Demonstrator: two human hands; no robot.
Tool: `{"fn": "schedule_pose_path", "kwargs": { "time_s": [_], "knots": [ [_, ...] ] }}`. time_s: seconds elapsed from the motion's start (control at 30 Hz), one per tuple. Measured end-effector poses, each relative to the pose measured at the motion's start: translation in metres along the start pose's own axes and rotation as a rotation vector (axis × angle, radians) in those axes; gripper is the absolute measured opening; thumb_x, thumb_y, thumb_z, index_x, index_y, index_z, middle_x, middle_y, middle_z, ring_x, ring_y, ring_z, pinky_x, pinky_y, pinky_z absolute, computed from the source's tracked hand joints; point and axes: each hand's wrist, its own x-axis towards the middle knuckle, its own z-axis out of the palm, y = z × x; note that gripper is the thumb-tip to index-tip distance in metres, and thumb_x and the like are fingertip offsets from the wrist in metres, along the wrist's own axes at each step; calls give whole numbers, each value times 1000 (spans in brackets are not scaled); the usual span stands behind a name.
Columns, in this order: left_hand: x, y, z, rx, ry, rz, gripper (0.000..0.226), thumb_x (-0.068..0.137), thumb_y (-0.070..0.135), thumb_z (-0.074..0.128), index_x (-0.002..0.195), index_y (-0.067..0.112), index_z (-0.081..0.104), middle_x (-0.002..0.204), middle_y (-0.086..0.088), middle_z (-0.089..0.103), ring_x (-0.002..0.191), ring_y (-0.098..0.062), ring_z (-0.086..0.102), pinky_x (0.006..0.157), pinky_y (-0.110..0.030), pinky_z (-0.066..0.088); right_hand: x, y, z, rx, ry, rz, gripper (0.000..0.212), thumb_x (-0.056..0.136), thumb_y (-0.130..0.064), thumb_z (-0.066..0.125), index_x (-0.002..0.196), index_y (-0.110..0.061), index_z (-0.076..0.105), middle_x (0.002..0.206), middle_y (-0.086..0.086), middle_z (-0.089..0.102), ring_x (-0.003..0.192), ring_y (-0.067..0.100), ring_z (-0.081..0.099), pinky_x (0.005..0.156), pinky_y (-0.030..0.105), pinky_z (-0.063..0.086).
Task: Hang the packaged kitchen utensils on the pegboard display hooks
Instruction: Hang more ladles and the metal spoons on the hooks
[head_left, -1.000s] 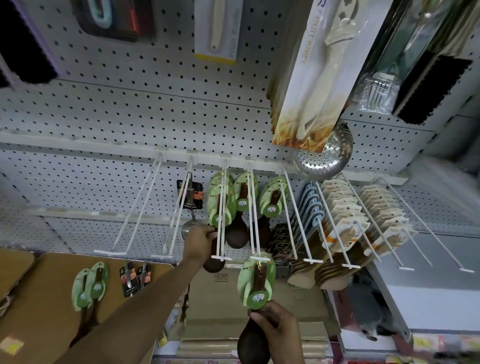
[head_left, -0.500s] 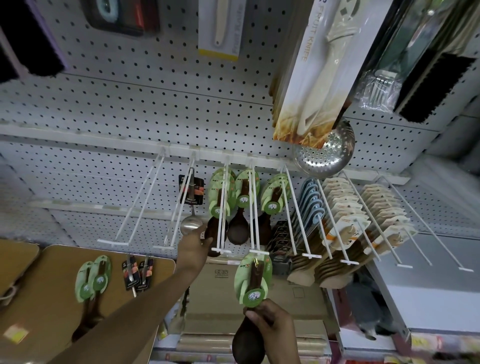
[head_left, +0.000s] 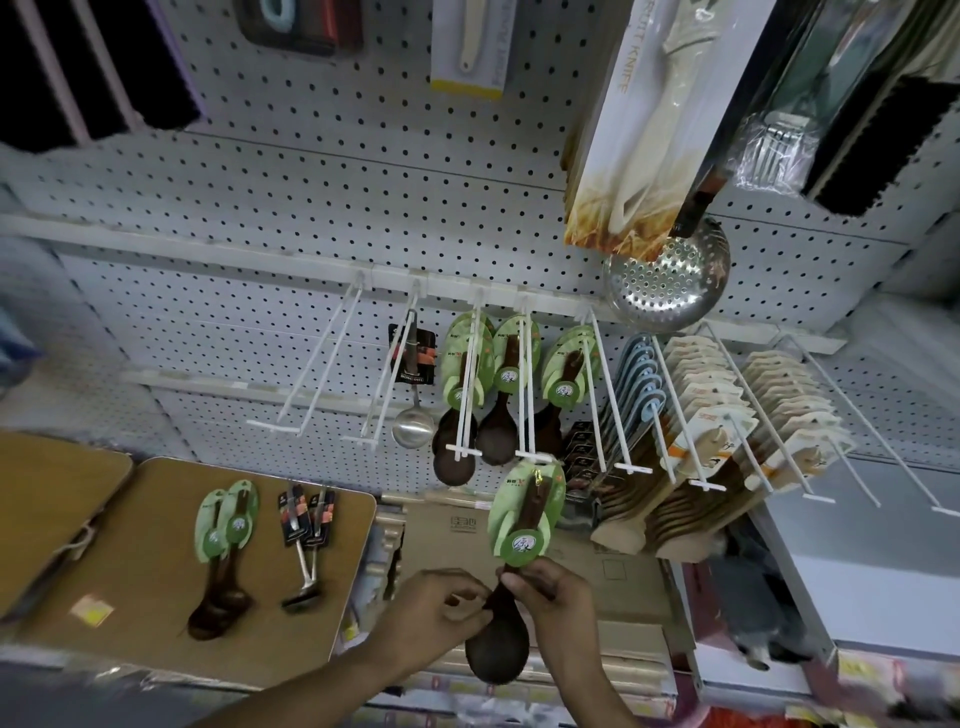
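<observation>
A dark wooden spoon on a green card (head_left: 525, 514) is held upright below the tip of a white double-wire hook (head_left: 527, 400). My right hand (head_left: 558, 597) grips its neck just under the card. My left hand (head_left: 434, 608) pinches the same neck from the left, above the dark bowl (head_left: 498, 652). Its card top sits right by the hook's end plate. More green-carded spoons (head_left: 470, 364) hang on three neighbouring hooks. Two further green-carded spoons (head_left: 226, 525) and two black-carded utensils (head_left: 306, 519) lie on a brown tabletop (head_left: 130, 597).
An empty hook (head_left: 317, 379) juts out at the left, beside a hook carrying a steel ladle (head_left: 413, 415). Blue utensils (head_left: 641, 384) and tan carded packs (head_left: 706, 410) fill hooks on the right. A knife box (head_left: 649, 119) and steel skimmer (head_left: 667, 280) hang overhead. Cardboard cartons (head_left: 457, 530) lie below.
My left hand has left the hanging spoons on the hook and come down to the neck of the spoon in my right hand. The view has shifted right.
</observation>
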Motion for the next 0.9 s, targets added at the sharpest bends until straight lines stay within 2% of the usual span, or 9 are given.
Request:
{"fn": "schedule_pose_path", "kwargs": {
  "time_s": [0.1,0.23,0.33,0.43,0.57,0.77,0.83,0.9],
  "knots": [
    [-1,8,5,-45,84,-51,11,82,41,72,87,50,68,94,28,71,92,6,65,80,-17,52,0,-3,0,-50,-7,-56,11,83,1,72,74,-6,74,74,8,75,73,15,69,72,29,51],
    [1,17,10,-60,124,-76,14,84,33,73,84,47,70,89,28,72,88,7,66,79,-18,53,1,-1,0,-87,-32,-78,13,85,-4,72,74,-10,74,76,7,75,81,22,71,78,39,54],
    [2,19,13,-51,151,-82,15,86,33,71,77,45,70,81,25,72,81,6,67,75,-21,52,1,-2,1,-107,-40,-98,13,85,-6,72,73,-10,74,76,5,75,80,20,71,78,38,54],
    [2,18,15,-26,164,-88,21,86,35,71,69,47,67,72,24,70,74,1,67,69,-26,49,2,0,-1,-125,-48,-103,12,86,-8,72,74,-10,74,77,5,74,81,21,71,80,43,54],
    [3,17,16,5,187,-84,28,85,38,71,61,49,62,67,23,68,70,-2,66,64,-23,45,4,2,-2,-147,-67,-105,12,86,-10,72,74,-12,75,77,4,74,82,20,71,80,43,55],
    [5,12,17,3,170,-103,17,84,46,68,72,34,71,72,16,71,72,-5,67,68,-31,50,3,6,-1,-143,-67,-98,14,85,-6,73,76,-15,77,77,0,75,80,16,71,76,34,54],
    [5,10,16,-6,159,-95,19,84,48,66,81,31,74,76,16,72,75,-4,67,72,-33,53,2,7,-1,-150,-75,-97,14,84,-6,73,79,-17,78,79,-2,76,82,14,72,78,32,55],
    [5,8,16,0,150,-89,20,84,48,65,81,31,74,77,17,73,76,-2,68,73,-33,53,2,8,0,-185,-96,-105,14,85,-8,72,82,-20,78,82,-5,77,84,11,71,80,33,56]
  ]
}}
